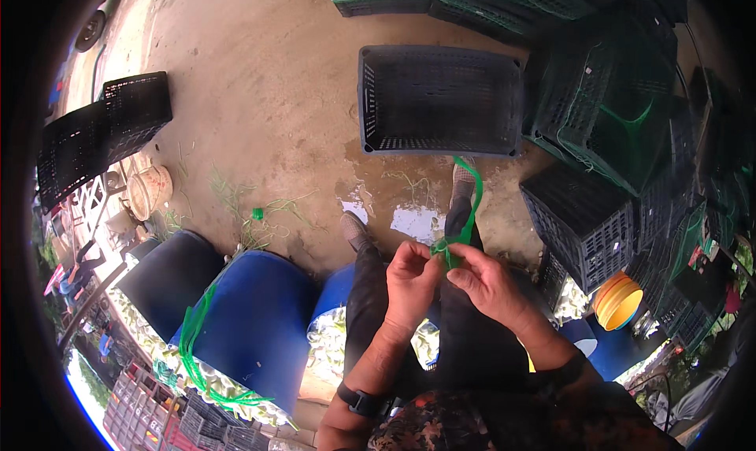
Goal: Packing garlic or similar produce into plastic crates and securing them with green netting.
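My left hand (413,284) and my right hand (490,284) meet in front of my legs, thumbs and fingers pinched together. Between them they grip a bunched end of a bright green netting strip (473,208), which looks knotted or twisted at the fingertips. The strip's other end trails up past my shoe to the near edge of a dark plastic crate (441,103) on the ground. That crate has slotted walls and nothing visible in it. How the strip lies inside my fingers is hidden.
Blue drums (252,325) with pale cut pieces stand close at left; more green netting (193,333) hangs over one. Dark crates (579,222) stack high at right, beside a yellow bucket (617,301). Black crates (106,136) stand far left. A puddle (417,222) wets the dirt.
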The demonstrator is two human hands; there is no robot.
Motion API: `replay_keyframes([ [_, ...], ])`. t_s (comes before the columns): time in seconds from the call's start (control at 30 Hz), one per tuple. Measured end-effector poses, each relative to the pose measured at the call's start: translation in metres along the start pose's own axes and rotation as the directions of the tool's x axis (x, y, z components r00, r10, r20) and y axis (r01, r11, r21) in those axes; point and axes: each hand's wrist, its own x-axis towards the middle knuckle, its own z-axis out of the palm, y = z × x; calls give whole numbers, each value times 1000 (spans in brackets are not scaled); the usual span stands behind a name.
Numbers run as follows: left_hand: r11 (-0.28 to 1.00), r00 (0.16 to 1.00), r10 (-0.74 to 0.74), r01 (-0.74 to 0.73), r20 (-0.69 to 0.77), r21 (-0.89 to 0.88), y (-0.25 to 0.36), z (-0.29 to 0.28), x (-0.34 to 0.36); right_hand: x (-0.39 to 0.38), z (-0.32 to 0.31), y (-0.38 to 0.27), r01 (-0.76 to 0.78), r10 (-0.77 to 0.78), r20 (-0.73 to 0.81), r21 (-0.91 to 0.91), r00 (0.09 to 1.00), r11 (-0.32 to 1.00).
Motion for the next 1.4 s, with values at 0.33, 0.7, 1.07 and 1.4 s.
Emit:
replay_keyframes([
  [0.33, 956, 996, 21, 6, 89, -294, 42, 47, 16, 20, -66, 51, -65, 315, -448, 490, 837, 869],
  [0.7, 508, 847, 71, -485, 527, 712, 5, 80, 47, 52, -97, 41, -147, 251, -265, 355, 931, 923],
  [1.07, 973, 912, 229, -209, -341, 95, 67, 88, 100, 38, -189, 107, -76, 50, -450, -38, 892, 996],
  [1.4, 698, 686, 613, -238, -392, 675, 159, -80, 156, 20, -221, 114, -33, -17, -403, -119, 915, 992],
])
